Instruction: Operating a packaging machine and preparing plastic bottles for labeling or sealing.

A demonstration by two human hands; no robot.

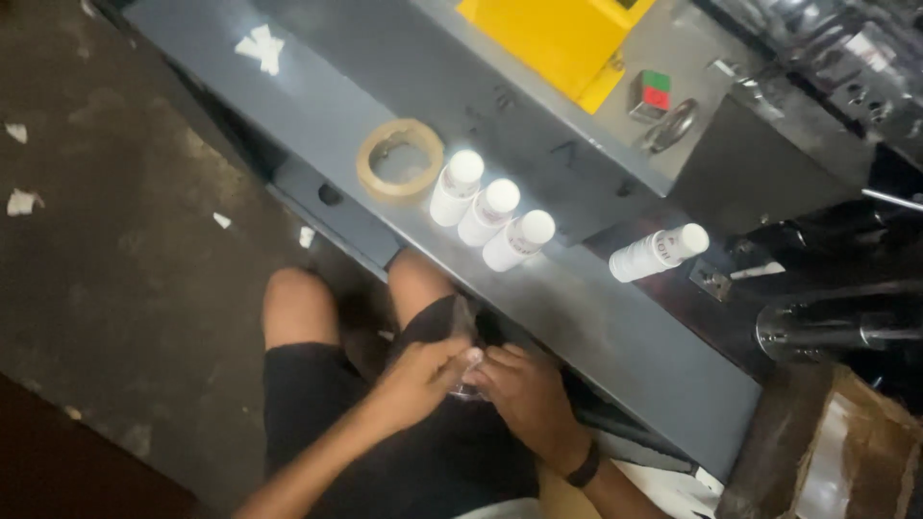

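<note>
My left hand [420, 377] and my right hand [524, 392] meet over my lap, both gripping a small clear item [468, 375] that I cannot make out. Three white bottles [490, 212] stand side by side on the grey machine ledge [615, 336] above my knees. A fourth white bottle [657, 253] stands further right on the ledge. A roll of tan tape [400, 159] lies flat to the left of the bottles. I wear a dark wristband [583, 468] on the right wrist.
A yellow box [553, 38] and a red and green switch [656, 91] sit on the machine top. Black metal rollers [836, 327] jut out at right, with a cardboard box [856, 452] below. Paper scraps [21, 202] litter the dark floor at left.
</note>
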